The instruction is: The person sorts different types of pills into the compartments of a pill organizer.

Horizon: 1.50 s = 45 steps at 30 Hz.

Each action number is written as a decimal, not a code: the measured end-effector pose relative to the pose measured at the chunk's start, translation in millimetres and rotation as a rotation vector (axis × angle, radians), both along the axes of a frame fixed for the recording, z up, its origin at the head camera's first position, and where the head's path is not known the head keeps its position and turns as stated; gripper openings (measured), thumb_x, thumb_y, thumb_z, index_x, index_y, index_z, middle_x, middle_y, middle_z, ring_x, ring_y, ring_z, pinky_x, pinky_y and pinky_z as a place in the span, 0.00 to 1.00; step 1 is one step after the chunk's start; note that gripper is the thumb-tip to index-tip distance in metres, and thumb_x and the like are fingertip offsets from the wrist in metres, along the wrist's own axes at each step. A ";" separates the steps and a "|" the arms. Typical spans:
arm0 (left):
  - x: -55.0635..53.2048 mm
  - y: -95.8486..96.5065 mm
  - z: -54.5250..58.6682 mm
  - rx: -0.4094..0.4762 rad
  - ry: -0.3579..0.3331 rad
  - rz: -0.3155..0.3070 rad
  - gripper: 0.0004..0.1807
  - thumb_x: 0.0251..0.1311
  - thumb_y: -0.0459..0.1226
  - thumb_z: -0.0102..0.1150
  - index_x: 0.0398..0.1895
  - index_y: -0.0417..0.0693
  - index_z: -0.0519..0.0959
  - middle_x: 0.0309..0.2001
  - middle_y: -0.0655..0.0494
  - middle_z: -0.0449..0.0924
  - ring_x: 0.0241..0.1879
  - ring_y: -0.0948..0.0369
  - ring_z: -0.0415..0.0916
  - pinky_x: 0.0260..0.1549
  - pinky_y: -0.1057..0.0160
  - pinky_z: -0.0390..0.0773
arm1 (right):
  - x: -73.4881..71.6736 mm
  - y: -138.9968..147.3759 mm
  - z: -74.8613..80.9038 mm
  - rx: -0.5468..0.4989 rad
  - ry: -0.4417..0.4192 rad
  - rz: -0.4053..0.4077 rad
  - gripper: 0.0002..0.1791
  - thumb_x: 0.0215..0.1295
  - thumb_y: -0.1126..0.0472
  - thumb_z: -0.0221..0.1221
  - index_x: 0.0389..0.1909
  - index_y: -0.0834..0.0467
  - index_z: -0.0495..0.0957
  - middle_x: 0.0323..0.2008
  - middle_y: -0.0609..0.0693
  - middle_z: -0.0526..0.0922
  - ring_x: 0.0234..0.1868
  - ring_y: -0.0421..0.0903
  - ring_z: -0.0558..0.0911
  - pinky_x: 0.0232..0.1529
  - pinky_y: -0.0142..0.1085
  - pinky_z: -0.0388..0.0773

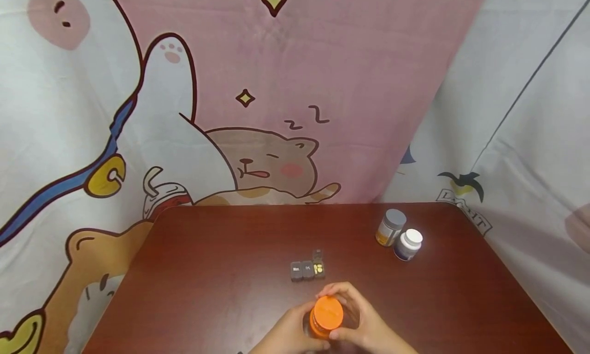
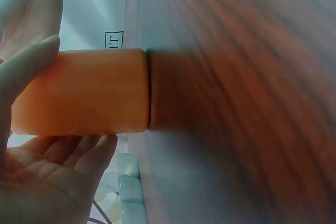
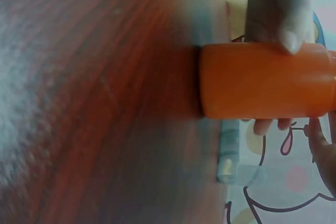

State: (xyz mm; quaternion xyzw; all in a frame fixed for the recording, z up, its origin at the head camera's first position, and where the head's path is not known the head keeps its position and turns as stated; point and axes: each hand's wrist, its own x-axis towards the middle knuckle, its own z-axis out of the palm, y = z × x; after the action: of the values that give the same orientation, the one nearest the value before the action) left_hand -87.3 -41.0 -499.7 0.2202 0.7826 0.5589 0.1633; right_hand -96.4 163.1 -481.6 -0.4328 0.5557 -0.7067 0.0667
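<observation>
An orange pill bottle (image 2: 89,93) stands upright on the table, its base against the wood. My left hand (image 1: 291,329) grips the bottle's body, with the thumb on one side and the fingers round the other. At the top, my right hand (image 1: 366,324) holds the orange cap (image 1: 328,313) between thumb and fingers. The cap sits on the bottle. Beyond the hands lies a small dark pill organizer (image 1: 307,270) with three compartments. Its right compartment has the lid raised and yellow pills (image 1: 318,268) inside; the other two lids are down.
At the back right of the brown table (image 1: 221,272) stand a grey-lidded bottle (image 1: 388,230) and a white-capped bottle (image 1: 407,245), close together. A cartoon-printed cloth (image 1: 350,77) hangs behind the table and along its sides.
</observation>
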 end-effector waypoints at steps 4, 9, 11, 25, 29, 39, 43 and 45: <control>0.3 -0.7 -1.5 0.010 0.010 -0.010 0.32 0.41 0.43 0.74 0.54 0.57 0.75 0.47 0.70 0.78 0.47 0.69 0.73 0.50 0.61 0.70 | 0.0 -2.3 -4.7 0.017 -0.003 -0.005 0.34 0.48 0.86 0.57 0.58 0.73 0.56 0.56 0.70 0.65 0.61 0.57 0.70 0.62 0.42 0.64; 1.1 -0.8 -2.5 0.011 0.011 -0.007 0.34 0.42 0.45 0.74 0.57 0.54 0.74 0.48 0.70 0.77 0.49 0.68 0.73 0.52 0.60 0.70 | 0.5 -3.9 -10.0 0.022 -0.008 0.002 0.35 0.48 0.86 0.57 0.58 0.73 0.56 0.57 0.70 0.65 0.61 0.54 0.69 0.62 0.40 0.63; 0.7 -0.7 -2.7 0.008 0.011 -0.006 0.34 0.42 0.45 0.74 0.57 0.55 0.73 0.47 0.70 0.77 0.48 0.69 0.73 0.51 0.61 0.70 | 1.1 -4.0 -11.2 0.024 -0.015 0.003 0.35 0.49 0.85 0.57 0.59 0.73 0.55 0.57 0.70 0.65 0.62 0.54 0.69 0.63 0.40 0.63; -1.0 0.0 1.0 -0.067 -0.017 0.003 0.33 0.38 0.45 0.75 0.53 0.55 0.76 0.45 0.72 0.78 0.45 0.70 0.74 0.49 0.58 0.72 | -18.1 16.5 6.1 0.370 -0.029 0.113 0.33 0.61 0.72 0.57 0.68 0.63 0.60 0.64 0.59 0.68 0.63 0.53 0.69 0.60 0.47 0.66; -0.8 -0.9 1.4 -0.080 -0.005 -0.002 0.33 0.39 0.45 0.75 0.53 0.53 0.75 0.45 0.71 0.78 0.44 0.70 0.74 0.48 0.59 0.72 | -26.3 18.1 7.4 0.462 -0.008 0.109 0.32 0.58 0.68 0.62 0.65 0.60 0.66 0.59 0.52 0.74 0.58 0.50 0.73 0.60 0.48 0.66; 2.3 -3.0 -3.7 0.003 0.028 -0.015 0.33 0.42 0.46 0.74 0.56 0.56 0.75 0.46 0.71 0.78 0.45 0.70 0.74 0.47 0.63 0.73 | 13.6 4.4 -3.7 0.503 0.020 -0.391 0.33 0.49 0.56 0.70 0.59 0.54 0.73 0.50 0.45 0.79 0.47 0.43 0.77 0.52 0.42 0.68; 1.9 -3.8 -3.0 0.021 -0.008 -0.003 0.31 0.42 0.45 0.74 0.54 0.57 0.76 0.44 0.71 0.78 0.43 0.69 0.75 0.45 0.64 0.73 | 28.5 -5.5 -7.0 0.510 -0.114 -0.559 0.32 0.49 0.54 0.71 0.57 0.55 0.74 0.49 0.43 0.80 0.42 0.41 0.78 0.49 0.43 0.68; 1.9 -4.3 -2.8 0.021 -0.020 0.007 0.31 0.41 0.45 0.74 0.53 0.57 0.76 0.44 0.71 0.78 0.42 0.69 0.75 0.45 0.63 0.73 | 32.3 -9.8 -8.1 0.486 -0.188 -0.589 0.32 0.49 0.56 0.71 0.57 0.55 0.74 0.50 0.44 0.81 0.41 0.42 0.78 0.49 0.43 0.71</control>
State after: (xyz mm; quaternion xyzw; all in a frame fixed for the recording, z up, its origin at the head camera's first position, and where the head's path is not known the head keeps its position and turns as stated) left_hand -85.4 -45.2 -502.4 0.2134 0.7758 0.5698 0.1670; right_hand -64.1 153.3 -489.7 -0.1599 0.7988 -0.5799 0.0122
